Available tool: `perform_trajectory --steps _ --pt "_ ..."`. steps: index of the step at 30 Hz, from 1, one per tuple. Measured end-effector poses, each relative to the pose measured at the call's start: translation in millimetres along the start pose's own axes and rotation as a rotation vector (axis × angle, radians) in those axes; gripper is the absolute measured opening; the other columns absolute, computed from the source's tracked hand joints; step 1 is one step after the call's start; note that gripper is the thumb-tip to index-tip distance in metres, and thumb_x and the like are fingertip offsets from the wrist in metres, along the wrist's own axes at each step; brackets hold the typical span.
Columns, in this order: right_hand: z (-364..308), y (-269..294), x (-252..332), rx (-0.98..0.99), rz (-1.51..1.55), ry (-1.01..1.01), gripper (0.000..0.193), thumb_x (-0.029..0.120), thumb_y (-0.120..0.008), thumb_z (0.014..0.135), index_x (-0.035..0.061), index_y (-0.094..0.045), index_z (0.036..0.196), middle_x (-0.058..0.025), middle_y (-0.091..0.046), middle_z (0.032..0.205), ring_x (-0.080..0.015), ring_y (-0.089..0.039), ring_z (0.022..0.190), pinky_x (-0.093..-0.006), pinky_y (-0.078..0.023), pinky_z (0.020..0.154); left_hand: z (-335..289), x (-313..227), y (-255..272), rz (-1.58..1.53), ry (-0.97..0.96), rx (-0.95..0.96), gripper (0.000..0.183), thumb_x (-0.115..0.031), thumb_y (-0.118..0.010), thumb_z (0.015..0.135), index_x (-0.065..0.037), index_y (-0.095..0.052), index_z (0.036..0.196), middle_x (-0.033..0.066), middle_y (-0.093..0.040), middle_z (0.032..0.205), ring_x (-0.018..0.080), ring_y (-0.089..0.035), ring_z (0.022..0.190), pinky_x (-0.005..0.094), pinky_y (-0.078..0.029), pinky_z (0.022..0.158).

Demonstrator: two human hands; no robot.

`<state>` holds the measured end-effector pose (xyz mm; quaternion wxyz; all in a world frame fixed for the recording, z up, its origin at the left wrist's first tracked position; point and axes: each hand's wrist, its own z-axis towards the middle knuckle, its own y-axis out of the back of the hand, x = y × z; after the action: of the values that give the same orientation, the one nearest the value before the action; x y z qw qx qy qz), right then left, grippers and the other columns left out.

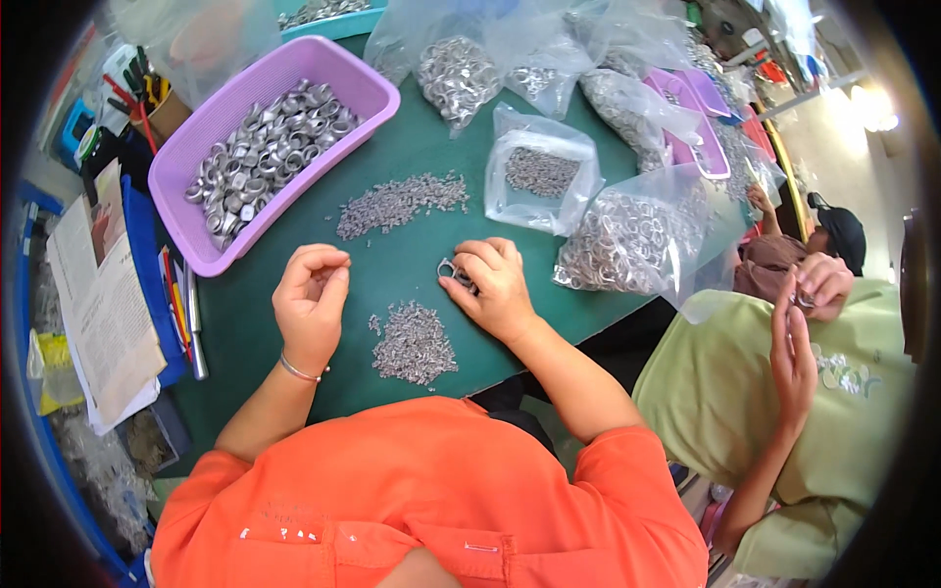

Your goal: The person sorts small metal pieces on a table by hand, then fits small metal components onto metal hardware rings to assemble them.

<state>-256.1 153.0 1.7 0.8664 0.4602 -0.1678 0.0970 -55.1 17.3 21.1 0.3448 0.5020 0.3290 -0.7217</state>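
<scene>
My right hand (492, 286) grips a silvery metal ring (445, 267) between thumb and fingers, low over the green tabletop. To its left, my left hand (312, 302) is raised a little, its fingers curled in toward the thumb; whatever it may pinch is too small to make out. A heap of tiny grey metal pieces (416, 343) lies between my forearms. Beyond my hands is a second, longer heap of similar grey pieces (402, 203). At the far left stands a purple plastic basket (338, 64), holding many chunky metal rings (270, 152).
Clear bags of metal rings (627, 235) and other parts crowd the right and far side. An open bag (541, 167) holds small grey pieces. Papers (103, 304) and pens (176, 304) line the left edge. A co-worker in green (755, 392) sits close at my right, hands raised.
</scene>
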Motion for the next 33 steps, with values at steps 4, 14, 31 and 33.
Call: perform_trajectory --steps 4,14,31,33 --pt "1 4 5 0.01 -0.078 0.017 0.018 0.01 -0.07 0.068 0.0079 -0.057 0.08 -0.0036 -0.059 0.088 -0.0274 -0.051 0.082 -0.0384 -0.042 0.072 -1 4 11 -0.001 0.02 -0.02 0.014 0.012 -0.054 0.083 0.003 -0.058 0.092 0.0048 -0.054 0.097 0.0068 -0.052 0.077 0.0187 -0.044 0.066" --pt "-16 33 -9 0.116 0.053 -0.054 0.031 0.0 -0.058 0.073 0.0079 -0.062 0.103 -0.0109 -0.059 0.103 -0.0309 -0.053 0.098 -0.0383 -0.039 0.085 -1 8 8 -0.055 0.049 -0.023 0.012 0.012 -0.054 0.083 0.003 -0.058 0.09 0.0042 -0.054 0.096 0.0063 -0.051 0.075 0.0183 -0.043 0.065" --pt "-3 22 -11 -0.095 0.053 -0.241 0.014 0.003 -0.07 0.069 0.0046 -0.059 0.077 -0.0078 -0.056 0.071 -0.0231 -0.056 0.058 -0.0332 -0.047 0.054 -2 13 10 -0.003 0.047 -0.04 0.011 0.009 -0.053 0.084 0.001 -0.058 0.09 0.0042 -0.055 0.093 0.0061 -0.049 0.066 0.0185 -0.04 0.057" --pt "-2 26 -2 -0.056 0.096 -0.151 0.014 0.001 -0.07 0.068 0.0044 -0.06 0.078 -0.0074 -0.058 0.073 -0.0215 -0.058 0.06 -0.0318 -0.049 0.054 0 11 8 -0.045 0.04 -0.034 0.012 0.009 -0.053 0.084 0.001 -0.058 0.09 0.0045 -0.055 0.093 0.0065 -0.049 0.068 0.0188 -0.04 0.057"
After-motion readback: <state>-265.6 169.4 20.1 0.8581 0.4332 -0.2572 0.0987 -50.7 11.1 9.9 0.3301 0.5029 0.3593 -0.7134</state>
